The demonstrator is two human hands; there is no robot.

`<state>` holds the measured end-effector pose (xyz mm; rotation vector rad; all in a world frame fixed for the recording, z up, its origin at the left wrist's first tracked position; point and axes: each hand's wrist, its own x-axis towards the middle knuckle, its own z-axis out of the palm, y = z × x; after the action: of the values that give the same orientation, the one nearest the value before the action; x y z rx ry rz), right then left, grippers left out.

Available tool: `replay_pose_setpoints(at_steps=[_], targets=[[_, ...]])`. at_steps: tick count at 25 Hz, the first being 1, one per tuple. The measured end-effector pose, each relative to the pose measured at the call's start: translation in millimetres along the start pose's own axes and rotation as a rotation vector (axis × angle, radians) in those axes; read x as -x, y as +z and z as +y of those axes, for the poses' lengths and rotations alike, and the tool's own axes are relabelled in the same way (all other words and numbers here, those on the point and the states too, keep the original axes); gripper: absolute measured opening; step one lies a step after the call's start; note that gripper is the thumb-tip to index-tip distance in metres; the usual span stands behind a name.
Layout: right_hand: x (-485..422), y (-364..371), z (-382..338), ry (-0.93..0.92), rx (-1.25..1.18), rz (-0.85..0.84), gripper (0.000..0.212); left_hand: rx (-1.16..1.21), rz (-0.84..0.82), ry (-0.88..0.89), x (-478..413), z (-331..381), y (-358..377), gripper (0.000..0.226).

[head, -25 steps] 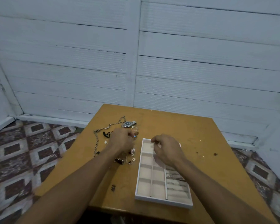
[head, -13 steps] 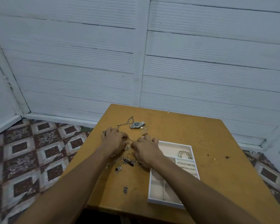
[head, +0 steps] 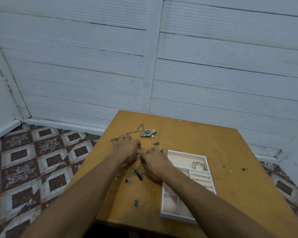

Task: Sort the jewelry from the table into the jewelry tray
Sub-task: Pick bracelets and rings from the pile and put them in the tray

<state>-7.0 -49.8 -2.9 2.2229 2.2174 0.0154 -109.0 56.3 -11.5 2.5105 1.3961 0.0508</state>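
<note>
Right hand (head: pixel 155 163) has left the jewelry tray (head: pixel 187 154) since 1 s ago and now sits knuckles-up, touching left hand (head: pixel 129 150) over the jewelry pile (head: pixel 136 175) toward the table's (head: pixel 213 143) left edge. Both hands' fingers curl down into the pile; can't tell what either grips. Tray is near the front edge under the right forearm: bangles (head: pixel 199 165) in the far-right compartment, rings (head: pixel 200 176) in the slotted one next to it.

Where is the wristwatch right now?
In the head view, the wristwatch lies on the table's far-left part, beyond the left hand, beside a long chain, outside the jewelry tray.
</note>
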Motion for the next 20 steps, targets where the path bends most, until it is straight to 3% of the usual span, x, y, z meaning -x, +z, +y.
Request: replay_pose_setpoints(at_steps=[4,11,20], targets=[[-0.3,-1.2,-0.5,-0.019,0.045,-0.031,0.021,0.030,0.010,0.012,1.8,1.6,0.2,0.017],[4.8,-5.0,-0.4,-0.037,-0.063,-0.044,0.015,0.032,-0.028,0.073,4.2,7.1,-5.7,0.025],[8.8,0.7,-0.2,-0.013,0.076,-0.062,0.032,0.060,-0.038,0.073,5.5,6.5,-7.4,0.017]])
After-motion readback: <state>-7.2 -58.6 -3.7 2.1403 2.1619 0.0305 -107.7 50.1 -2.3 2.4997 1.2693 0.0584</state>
